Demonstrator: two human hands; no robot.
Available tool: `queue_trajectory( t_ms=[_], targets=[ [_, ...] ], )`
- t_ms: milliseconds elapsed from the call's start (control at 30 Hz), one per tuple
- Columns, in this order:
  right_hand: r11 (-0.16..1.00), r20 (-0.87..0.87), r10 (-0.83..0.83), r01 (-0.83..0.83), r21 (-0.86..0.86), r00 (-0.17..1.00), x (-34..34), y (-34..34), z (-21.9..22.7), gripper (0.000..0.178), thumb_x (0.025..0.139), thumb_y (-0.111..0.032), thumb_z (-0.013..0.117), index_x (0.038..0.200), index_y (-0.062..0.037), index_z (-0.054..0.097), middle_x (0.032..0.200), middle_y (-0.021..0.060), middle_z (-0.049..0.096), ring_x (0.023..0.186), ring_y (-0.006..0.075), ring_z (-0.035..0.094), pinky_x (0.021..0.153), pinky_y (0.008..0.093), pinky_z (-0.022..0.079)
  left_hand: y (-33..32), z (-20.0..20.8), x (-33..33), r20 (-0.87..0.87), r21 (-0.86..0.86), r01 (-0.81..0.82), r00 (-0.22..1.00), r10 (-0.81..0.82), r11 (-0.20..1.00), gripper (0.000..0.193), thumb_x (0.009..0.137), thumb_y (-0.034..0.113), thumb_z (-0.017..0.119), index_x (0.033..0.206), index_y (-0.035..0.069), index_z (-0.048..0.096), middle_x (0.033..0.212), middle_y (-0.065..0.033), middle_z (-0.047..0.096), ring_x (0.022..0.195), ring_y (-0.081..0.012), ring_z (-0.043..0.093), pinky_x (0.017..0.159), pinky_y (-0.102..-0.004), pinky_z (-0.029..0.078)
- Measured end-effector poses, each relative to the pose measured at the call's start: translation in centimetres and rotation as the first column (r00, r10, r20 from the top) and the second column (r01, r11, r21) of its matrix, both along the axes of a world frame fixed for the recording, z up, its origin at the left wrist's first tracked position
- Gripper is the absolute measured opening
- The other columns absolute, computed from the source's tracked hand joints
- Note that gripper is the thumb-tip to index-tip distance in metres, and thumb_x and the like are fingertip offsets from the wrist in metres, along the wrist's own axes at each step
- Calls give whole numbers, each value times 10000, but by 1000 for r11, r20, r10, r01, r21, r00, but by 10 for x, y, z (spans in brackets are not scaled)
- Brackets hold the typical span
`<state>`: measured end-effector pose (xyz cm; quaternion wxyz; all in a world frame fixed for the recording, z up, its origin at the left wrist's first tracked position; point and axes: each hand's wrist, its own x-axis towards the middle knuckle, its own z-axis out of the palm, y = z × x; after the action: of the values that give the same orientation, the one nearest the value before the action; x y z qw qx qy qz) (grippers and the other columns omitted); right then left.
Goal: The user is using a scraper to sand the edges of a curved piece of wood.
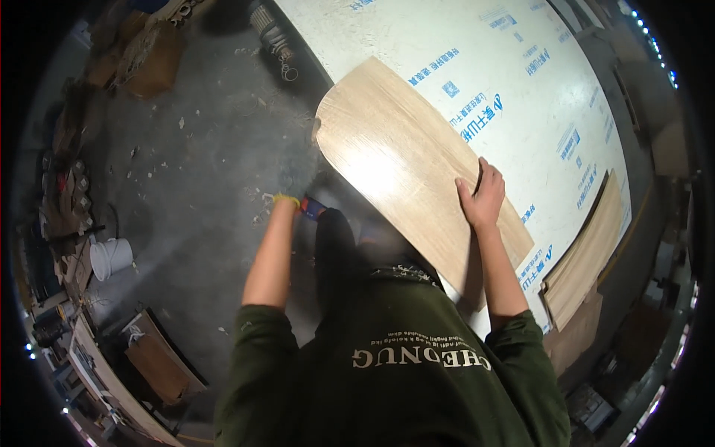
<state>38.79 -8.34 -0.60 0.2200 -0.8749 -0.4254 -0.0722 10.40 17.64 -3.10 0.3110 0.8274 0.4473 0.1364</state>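
Observation:
A light wood-grain board [395, 149] with a rounded far end lies slantwise over the edge of a white printed sheet stack [566, 97], part of it overhanging on my side. My right hand [484, 197] grips its right edge, thumb on the top face and fingers over the edge. My left hand [298, 180] hangs low over the floor, left of the board. It wears a glove with a yellow cuff, and its fingers are smeared and dark against the floor. A blue and red patch, perhaps a shoe [312, 208], shows beside that wrist.
Curved wood-grain strips [585, 257] lie on the stack's right side. A dark cylindrical tool [269, 31] is at the stack's far left edge. Across the grey floor stand a white bucket [112, 258], a brown box [150, 59] and leaning panels [160, 357]; scraps are scattered about.

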Motion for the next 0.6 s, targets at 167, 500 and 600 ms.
queue_trajectory(
  t_ms=[167,500,600],
  targets=[
    [1000,-16,-15,15,-13,1000,-10,4,8,643,729,-296,731,1254,2,509,1109,201,575,1053,375,517,924,473,397,23,-1,16,-80,199,30,997,-14,980,412,889,284,530,1190,9,592,1086,-215,639,925,-385,615,805,-447,489],
    [999,30,-39,39,-3,999,-12,26,9,598,737,-291,735,1239,-31,538,1156,198,587,1061,375,548,936,462,420,-197,8,-12,110,49,130,985,-135,990,376,896,196,523,1245,65,577,1063,-166,664,915,-344,640,787,-415,510],
    [990,-71,-5,15,138,997,3,9,4,561,747,-269,730,1222,-29,552,1177,191,588,1089,370,544,960,453,419,-174,15,-2,136,31,32,990,-36,999,377,901,183,517,1256,72,573,1073,-164,664,919,-342,641,792,-414,510]
  ],
)
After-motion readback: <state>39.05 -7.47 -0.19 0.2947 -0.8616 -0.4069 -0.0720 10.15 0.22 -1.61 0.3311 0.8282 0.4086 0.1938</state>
